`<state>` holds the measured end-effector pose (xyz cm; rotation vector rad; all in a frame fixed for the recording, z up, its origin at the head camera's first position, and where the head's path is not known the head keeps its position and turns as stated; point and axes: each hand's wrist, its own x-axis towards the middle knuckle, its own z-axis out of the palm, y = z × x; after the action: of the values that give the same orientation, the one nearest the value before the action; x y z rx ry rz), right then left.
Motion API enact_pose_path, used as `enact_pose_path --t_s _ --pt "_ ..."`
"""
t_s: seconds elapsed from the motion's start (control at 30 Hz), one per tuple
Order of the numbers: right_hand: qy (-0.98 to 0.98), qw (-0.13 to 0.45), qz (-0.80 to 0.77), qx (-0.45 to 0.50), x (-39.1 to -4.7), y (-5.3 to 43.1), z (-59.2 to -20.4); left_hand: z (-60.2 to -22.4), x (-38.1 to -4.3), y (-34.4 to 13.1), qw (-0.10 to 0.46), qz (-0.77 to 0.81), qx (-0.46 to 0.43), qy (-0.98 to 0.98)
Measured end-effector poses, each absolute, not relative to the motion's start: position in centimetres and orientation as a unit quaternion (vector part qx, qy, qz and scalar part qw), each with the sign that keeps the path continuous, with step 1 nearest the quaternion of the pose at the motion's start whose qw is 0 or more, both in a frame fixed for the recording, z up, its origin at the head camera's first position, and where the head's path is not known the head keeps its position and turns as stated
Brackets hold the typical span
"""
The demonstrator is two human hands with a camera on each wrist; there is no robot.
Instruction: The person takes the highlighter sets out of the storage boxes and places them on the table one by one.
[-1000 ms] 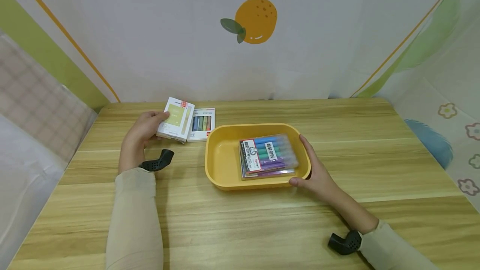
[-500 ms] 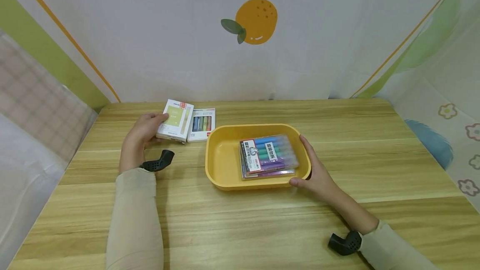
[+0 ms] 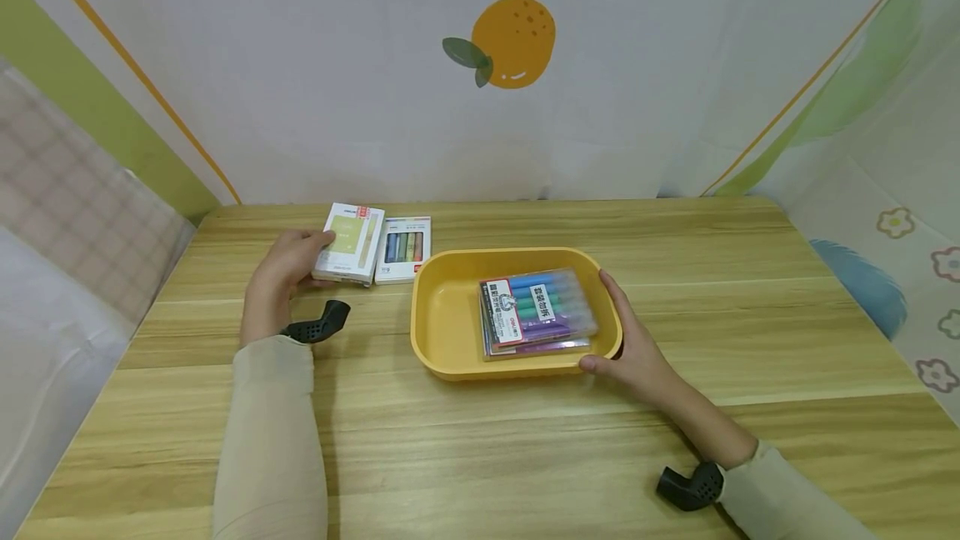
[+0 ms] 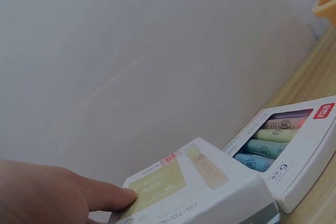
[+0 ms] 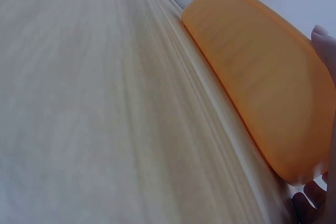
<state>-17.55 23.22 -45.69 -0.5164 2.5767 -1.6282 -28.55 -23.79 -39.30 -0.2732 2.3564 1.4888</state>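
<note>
My left hand (image 3: 288, 261) grips the left side of a white box (image 3: 348, 242) with a yellow-green label, thumb on its top face. The box lies close against a second white box (image 3: 405, 250), whose window shows several pastel highlighters (image 4: 273, 135). In the left wrist view, the held box (image 4: 205, 187) stands slightly tilted. My right hand (image 3: 637, 348) holds the right end of a yellow plastic bin (image 3: 442, 307), thumb at the near corner of the rim and fingers round the far side. Inside the bin, clear packs of coloured markers (image 3: 536, 307) lie stacked toward the right.
Everything stands on a wood-grain table (image 3: 465, 457). A white cloth backdrop (image 3: 337, 90) with a printed orange rises along the back edge. More cloth hangs at both sides. Black wrist cameras (image 3: 318, 323) sit on both forearms.
The far edge of the white box in my left hand has come down and toward me a little, with the hand shifting slightly. My right hand and the bin have stayed still.
</note>
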Motion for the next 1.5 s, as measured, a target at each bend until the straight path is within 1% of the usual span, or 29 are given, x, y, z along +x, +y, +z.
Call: enact_pose_path --t_s 0.7,0.93,1.5 --pt "0.828 0.026 -0.534 -0.169 -17.5 23.3 -45.7 -39.9 -28.7 -24.1 0.180 0.569 -0.106 0.795" --pt "0.827 0.026 -0.535 -0.169 -17.5 23.3 -45.6 -39.9 -28.7 -23.7 0.173 0.552 -0.119 0.807" --pt "0.822 0.026 -0.541 -0.173 -17.6 23.2 -45.8 -39.0 -28.3 -23.0 0.176 0.486 -0.145 0.844"
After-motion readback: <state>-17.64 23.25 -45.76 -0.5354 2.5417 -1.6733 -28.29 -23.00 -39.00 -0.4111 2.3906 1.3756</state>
